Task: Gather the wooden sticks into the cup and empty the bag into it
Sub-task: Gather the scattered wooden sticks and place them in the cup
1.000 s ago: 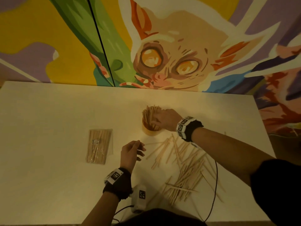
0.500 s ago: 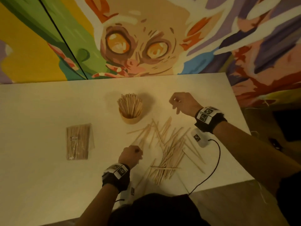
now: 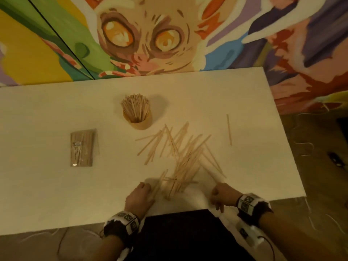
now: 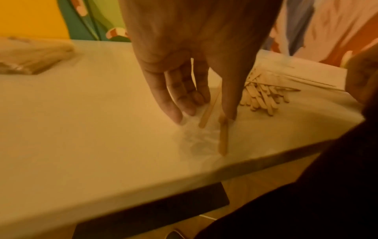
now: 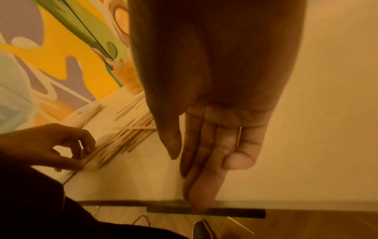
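Loose wooden sticks (image 3: 180, 159) fan across the table (image 3: 47, 185), mostly running from its near edge toward the stick-filled cup (image 3: 138, 119), as the left hand (image 3: 139, 199) seemingly pinches two blurred sticks and the right hand (image 3: 223, 195) hangs relaxed, the bag (image 3: 82, 147) lying left.

White desk (image 3: 47, 194): cup (image 3: 140, 123) packed with upright sticks toward the back, sealed bag (image 3: 82, 147) of sticks flat on the left, loose sticks (image 3: 180, 157) scattered in front of the cup, one stray stick (image 3: 229, 129) well apart on the right.
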The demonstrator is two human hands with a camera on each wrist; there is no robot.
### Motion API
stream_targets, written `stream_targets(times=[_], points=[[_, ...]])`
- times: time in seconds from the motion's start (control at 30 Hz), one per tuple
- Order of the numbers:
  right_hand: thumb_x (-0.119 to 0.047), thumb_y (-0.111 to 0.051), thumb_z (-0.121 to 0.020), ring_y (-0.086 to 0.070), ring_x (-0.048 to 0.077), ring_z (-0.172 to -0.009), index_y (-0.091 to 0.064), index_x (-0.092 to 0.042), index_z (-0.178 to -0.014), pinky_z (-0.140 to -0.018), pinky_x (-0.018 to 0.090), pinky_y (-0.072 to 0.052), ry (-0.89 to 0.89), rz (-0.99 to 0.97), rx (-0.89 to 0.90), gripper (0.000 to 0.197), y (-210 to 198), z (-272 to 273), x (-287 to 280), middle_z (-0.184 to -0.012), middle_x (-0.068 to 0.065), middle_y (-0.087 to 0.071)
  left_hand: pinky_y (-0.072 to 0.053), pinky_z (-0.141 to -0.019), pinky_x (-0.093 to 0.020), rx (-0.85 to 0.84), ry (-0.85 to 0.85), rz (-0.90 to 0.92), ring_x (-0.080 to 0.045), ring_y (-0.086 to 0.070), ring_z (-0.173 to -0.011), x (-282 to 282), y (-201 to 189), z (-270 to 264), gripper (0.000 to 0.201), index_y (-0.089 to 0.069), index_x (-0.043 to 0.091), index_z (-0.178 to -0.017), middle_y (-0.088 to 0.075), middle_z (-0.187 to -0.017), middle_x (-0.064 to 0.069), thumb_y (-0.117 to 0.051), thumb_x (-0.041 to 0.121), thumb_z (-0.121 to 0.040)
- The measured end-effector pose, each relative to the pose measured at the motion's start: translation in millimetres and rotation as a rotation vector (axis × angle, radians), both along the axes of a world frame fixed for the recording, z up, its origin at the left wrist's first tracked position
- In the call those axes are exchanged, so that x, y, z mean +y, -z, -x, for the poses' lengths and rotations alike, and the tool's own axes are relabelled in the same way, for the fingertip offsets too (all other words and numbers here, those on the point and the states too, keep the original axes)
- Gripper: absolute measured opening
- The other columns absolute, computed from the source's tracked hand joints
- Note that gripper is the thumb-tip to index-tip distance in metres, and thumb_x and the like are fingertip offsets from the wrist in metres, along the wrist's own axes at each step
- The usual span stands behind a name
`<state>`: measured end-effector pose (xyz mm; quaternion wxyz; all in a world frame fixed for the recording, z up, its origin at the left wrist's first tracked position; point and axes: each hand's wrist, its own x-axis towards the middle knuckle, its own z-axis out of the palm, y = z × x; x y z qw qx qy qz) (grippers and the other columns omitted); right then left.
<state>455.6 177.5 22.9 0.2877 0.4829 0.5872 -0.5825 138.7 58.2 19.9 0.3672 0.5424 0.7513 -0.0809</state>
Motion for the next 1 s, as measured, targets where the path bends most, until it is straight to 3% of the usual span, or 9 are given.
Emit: stream_targets(times=[0.07,0.2,0.3,0.37,0.43,0.6,0.7,0.8,1.0], points=[[-0.01,-0.056,-0.087,-0.063,0.009,-0.043,-0.069,-0.005,-0.066,-0.062,0.027,-0.058,0.02,0.008,0.005,0.026,5,-2,0,-0.06,0.008,-0.069,-0.034,-0.065,-0.028,0.016,-0.1,-0.033,-0.024,-0.06,-0.095,-2,1,-7,0.023,-0.058,0.021,-0.105,-0.055,-0.105,0.001,-0.056,0.04,-0.09],[-0.01,-0.057,-0.087,-0.063,0.01,-0.042,-0.066,-0.005,-0.061,-0.049,0.02,-0.05,0.008,0.013,0.054,0.028,5,7,12,-0.066,0.016,-0.068,-0.038,-0.065,-0.029,0.034,-0.258,-0.116,-0.025,-0.061,-0.09,4,3,-19,0.018,-0.062,0.022,-0.099,-0.059,-0.098,-0.001,-0.053,0.037,-0.094],[-0.009,-0.058,-0.086,-0.06,0.002,-0.043,-0.067,-0.002,-0.067,-0.05,0.015,-0.048,-0.02,-0.038,0.155,0.022,8,19,16,-0.067,0.017,-0.067,-0.041,-0.064,-0.03,0.028,-0.351,-0.189,-0.028,-0.062,-0.086,19,3,-29,0.013,-0.064,0.018,-0.096,-0.063,-0.094,-0.005,-0.056,0.027,-0.092],[-0.009,-0.058,-0.089,-0.063,0.008,-0.05,-0.069,-0.002,-0.073,-0.057,0.02,-0.053,-0.004,-0.019,0.206,0.021,11,29,14,-0.068,0.018,-0.068,-0.041,-0.064,-0.03,0.027,-0.376,-0.186,-0.029,-0.061,-0.086,33,2,-36,0.012,-0.065,0.016,-0.095,-0.065,-0.095,-0.005,-0.057,0.025,-0.091],[-0.008,-0.055,-0.094,-0.065,0.016,-0.052,-0.067,-0.005,-0.079,-0.058,0.028,-0.057,0.14,0.013,0.234,0.019,12,38,11,-0.068,0.017,-0.068,-0.041,-0.066,-0.03,0.05,-0.37,-0.147,-0.029,-0.061,-0.09,47,-1,-43,0.015,-0.065,0.017,-0.095,-0.065,-0.099,-0.005,-0.054,0.027,-0.091],[-0.002,-0.046,-0.095,-0.065,0.02,-0.052,-0.058,-0.011,-0.11,-0.044,0.018,-0.045,0.482,-0.096,0.292,0.021,2,47,11,-0.085,0.025,-0.072,-0.048,-0.082,-0.042,0.101,-0.344,-0.097,-0.029,-0.053,-0.108,67,-7,-67,0.041,-0.052,0.015,-0.117,-0.051,-0.117,-0.006,-0.048,0.046,-0.091],[-0.002,-0.047,-0.093,-0.066,0.023,-0.055,-0.058,-0.011,-0.112,-0.047,0.02,-0.046,0.473,-0.107,0.305,0.024,2,42,14,-0.083,0.021,-0.073,-0.048,-0.085,-0.043,0.135,-0.274,-0.077,-0.028,-0.047,-0.116,68,-6,-89,0.062,-0.047,0.015,-0.124,-0.047,-0.124,-0.005,-0.049,0.063,-0.085],[-0.006,-0.047,-0.095,-0.065,0.023,-0.056,-0.06,-0.005,-0.105,-0.044,0.017,-0.043,0.425,-0.081,0.267,0.017,0,31,17,-0.079,0.016,-0.072,-0.047,-0.086,-0.043,0.177,-0.184,-0.044,-0.027,-0.046,-0.117,69,-5,-105,0.065,-0.044,0.016,-0.126,-0.045,-0.127,-0.005,-0.053,0.064,-0.084],[-0.01,-0.042,-0.095,-0.068,0.022,-0.066,-0.057,-0.016,-0.098,-0.05,0.022,-0.044,0.335,-0.021,0.21,0.016,6,15,15,-0.086,0.013,-0.074,-0.048,-0.089,-0.043,0.175,-0.155,-0.025,-0.027,-0.046,-0.118,71,-7,-111,0.067,-0.044,0.016,-0.128,-0.045,-0.128,-0.004,-0.056,0.063,-0.082]])
